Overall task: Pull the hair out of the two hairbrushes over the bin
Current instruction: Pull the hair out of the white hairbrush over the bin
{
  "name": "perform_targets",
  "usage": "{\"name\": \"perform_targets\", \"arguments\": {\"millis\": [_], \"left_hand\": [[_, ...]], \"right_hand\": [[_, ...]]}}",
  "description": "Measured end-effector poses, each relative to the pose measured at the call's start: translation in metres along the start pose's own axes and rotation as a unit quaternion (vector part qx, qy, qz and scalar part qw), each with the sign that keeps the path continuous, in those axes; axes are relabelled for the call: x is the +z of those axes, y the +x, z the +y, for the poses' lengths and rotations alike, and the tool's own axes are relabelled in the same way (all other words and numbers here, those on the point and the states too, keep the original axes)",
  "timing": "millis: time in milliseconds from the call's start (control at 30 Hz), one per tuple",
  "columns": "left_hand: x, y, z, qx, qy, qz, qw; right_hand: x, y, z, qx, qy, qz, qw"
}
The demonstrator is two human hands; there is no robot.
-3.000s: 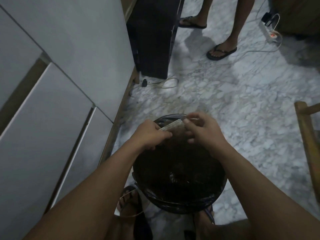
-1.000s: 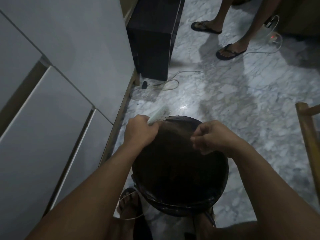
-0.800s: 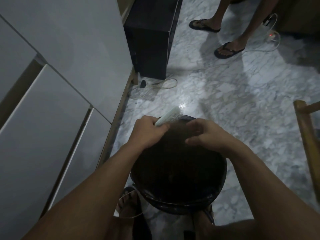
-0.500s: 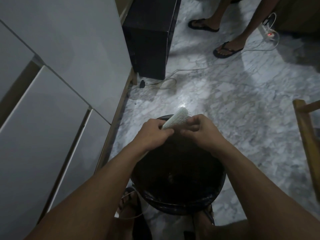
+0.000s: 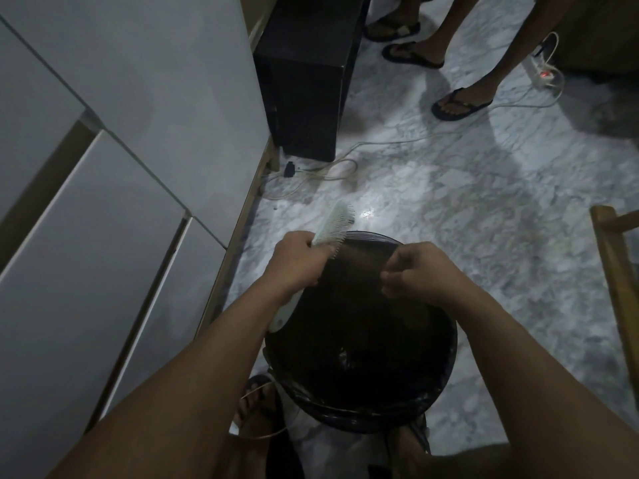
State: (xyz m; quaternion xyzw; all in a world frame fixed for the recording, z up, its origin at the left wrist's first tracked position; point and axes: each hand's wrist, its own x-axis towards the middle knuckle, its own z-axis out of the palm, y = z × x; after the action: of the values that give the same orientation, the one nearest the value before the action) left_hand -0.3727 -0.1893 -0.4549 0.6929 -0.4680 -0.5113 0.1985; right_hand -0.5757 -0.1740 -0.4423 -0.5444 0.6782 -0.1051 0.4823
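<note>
Right hand (image 5: 420, 271) has pulled away from the hairbrush (image 5: 333, 227) over the bin (image 5: 446, 361)

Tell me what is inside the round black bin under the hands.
The round black bin holds a black plastic liner, and its inside is dark; any dropped hair cannot be made out. The left hand and right hand cover its far part.

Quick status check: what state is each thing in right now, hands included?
Hairbrush: held over the bin's far rim, bristles facing right.
Left hand: grips the hairbrush.
Right hand: over the bin, fingers pinched together; any hair in them is too faint to tell.
Bin: open, lined with a dark bag.
Power strip: red light on.
</note>
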Motion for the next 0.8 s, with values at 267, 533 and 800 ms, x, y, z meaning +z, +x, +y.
{"name": "perform_targets", "arguments": {"millis": [267,533,800], "left_hand": [[0.009,-0.006,0.009,-0.015,-0.088,-0.097,0.991],[0.014,-0.008,0.002,0.023,-0.087,-0.144,0.986],[0.009,-0.004,0.001,0.033,-0.062,-0.042,0.997]], "right_hand": [[0.018,-0.005,-0.015,-0.054,0.132,0.017,0.990],[0.026,0.002,-0.007,-0.033,0.083,0.078,0.993],[0.010,0.000,-0.005,-0.049,-0.058,0.034,0.997]]}}
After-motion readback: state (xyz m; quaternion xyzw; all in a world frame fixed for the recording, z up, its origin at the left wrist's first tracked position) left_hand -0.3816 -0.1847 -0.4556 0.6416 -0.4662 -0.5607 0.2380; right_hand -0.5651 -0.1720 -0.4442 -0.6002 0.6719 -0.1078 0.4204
